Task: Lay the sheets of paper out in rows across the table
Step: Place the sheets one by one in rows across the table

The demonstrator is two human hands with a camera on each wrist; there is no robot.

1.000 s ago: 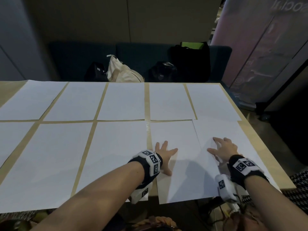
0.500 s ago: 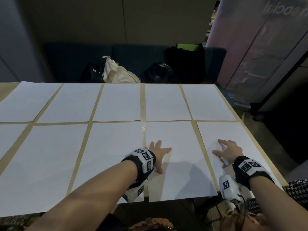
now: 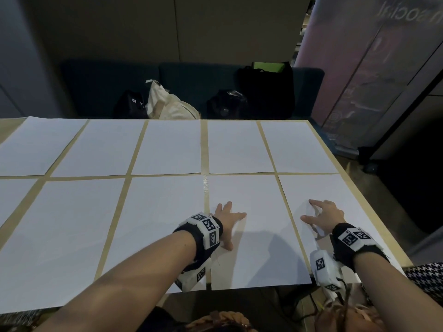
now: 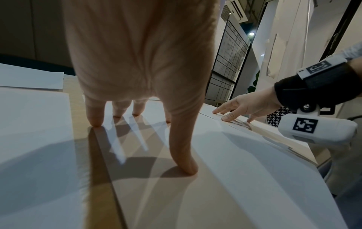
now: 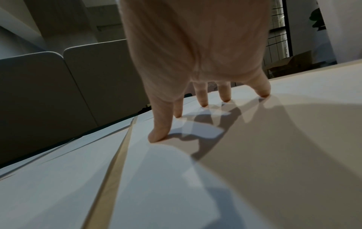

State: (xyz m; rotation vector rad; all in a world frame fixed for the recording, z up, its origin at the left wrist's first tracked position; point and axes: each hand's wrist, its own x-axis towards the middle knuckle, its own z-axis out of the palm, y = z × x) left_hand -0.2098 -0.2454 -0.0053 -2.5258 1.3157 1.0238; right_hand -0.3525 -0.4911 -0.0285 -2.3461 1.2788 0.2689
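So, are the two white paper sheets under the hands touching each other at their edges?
Apart. In the head view a strip of bare wooden table runs between the sheet under the left hand and the sheet under the right hand.

sofa: dark blue, runs along the far edge of the table
cream tote bag: on the sofa, left of its middle
small black bag: on the sofa, touching the tote's left side
black pouch: on the sofa, right of the tote
large black bag: at the sofa's right end, green item at its top
pink banner: right of the sofa, lettering mirrored
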